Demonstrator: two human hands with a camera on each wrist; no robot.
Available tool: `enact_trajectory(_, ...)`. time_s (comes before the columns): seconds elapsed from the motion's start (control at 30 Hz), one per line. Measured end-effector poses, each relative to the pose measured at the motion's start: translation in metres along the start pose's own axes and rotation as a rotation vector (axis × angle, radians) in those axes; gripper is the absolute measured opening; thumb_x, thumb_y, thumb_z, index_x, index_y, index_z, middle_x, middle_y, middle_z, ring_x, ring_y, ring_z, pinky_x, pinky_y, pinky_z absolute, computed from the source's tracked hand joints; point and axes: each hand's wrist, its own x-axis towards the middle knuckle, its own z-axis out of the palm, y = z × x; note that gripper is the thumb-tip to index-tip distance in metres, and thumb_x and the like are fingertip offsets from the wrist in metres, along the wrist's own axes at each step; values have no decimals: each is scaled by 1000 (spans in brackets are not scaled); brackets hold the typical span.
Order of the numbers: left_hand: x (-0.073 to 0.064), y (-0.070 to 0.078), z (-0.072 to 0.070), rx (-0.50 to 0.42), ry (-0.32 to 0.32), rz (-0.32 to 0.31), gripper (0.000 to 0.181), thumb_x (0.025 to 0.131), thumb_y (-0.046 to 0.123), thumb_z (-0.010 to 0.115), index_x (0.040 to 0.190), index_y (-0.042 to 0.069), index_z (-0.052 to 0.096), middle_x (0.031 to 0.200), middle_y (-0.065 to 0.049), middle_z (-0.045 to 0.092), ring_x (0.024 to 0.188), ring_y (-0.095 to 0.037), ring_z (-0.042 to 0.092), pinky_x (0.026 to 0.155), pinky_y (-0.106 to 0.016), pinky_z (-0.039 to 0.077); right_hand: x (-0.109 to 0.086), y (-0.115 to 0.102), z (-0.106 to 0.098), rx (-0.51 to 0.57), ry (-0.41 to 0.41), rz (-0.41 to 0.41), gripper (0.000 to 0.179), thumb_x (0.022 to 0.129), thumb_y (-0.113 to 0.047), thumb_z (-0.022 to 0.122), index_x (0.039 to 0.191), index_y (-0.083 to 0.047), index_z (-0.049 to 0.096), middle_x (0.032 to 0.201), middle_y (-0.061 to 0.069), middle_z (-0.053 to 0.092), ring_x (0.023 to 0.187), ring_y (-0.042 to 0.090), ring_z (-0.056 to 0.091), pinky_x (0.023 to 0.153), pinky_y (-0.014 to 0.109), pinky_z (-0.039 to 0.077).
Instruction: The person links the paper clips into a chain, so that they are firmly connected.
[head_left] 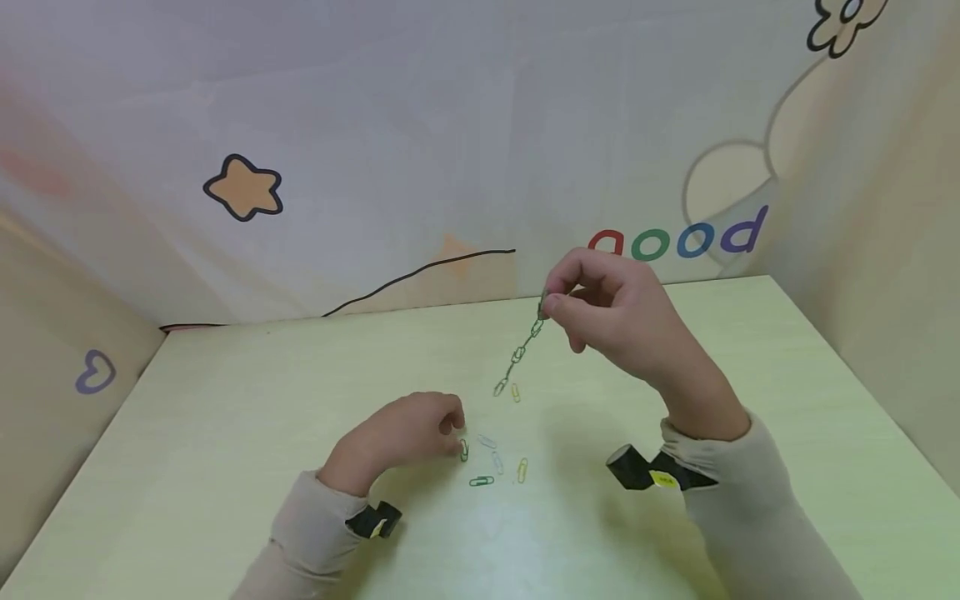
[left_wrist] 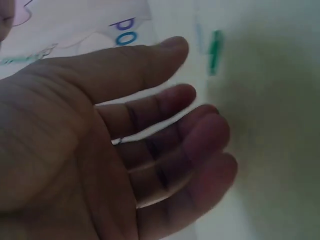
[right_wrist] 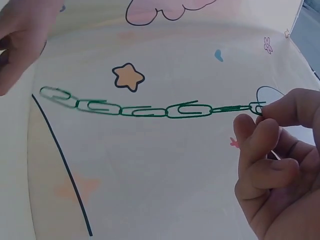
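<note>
My right hand (head_left: 618,312) is raised and pinches the top end of a chain of green paper clips (head_left: 517,354) between thumb and index finger. Several linked clips hang slantwise from it; the right wrist view shows the chain (right_wrist: 142,111) stretched out from the fingertips. Low over the table, my left hand (head_left: 408,433) has loosely bent fingers with nothing between them in the left wrist view. A loose green paper clip (head_left: 464,450) lies by its fingertips. Another green clip (head_left: 482,481) rests nearer me.
Two pale blue clips, one of them (head_left: 498,462) upright in view, and a yellow clip (head_left: 522,470) lie between the hands. A second yellow clip (head_left: 515,392) lies farther back, near the chain's lower end. A printed cloth (head_left: 375,167) stands behind the pale table (head_left: 225,433).
</note>
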Motion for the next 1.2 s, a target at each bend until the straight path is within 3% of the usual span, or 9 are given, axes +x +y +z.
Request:
enact_trajectory(0.2,7,-2,17,65,27,-36,20,85,18,80,92,12,62,84,3,54,75,-15,52,71,-34,46,0,2,-2,-5,-5,-21,4,94,-6,63,92,-3,64,86,12,63,57,26,55,46,30,36)
enact_trajectory(0.67,5,-2,20,72,-19,3,11,84,9,69,84,11,58,78,2,55,72,-15,50,66,-32,44,3,0,3,-15,-27,4,3,94,-6,63,91,-5,64,87,13,63,56,26,54,45,29,36)
enact_trajectory(1.2,5,0,18,70,-8,-58,12,88,14,73,89,9,61,82,2,57,75,-16,52,70,-34,46,1,3,4,-19,-46,-3,4,94,-8,63,92,-4,63,90,16,63,56,26,55,46,29,36)
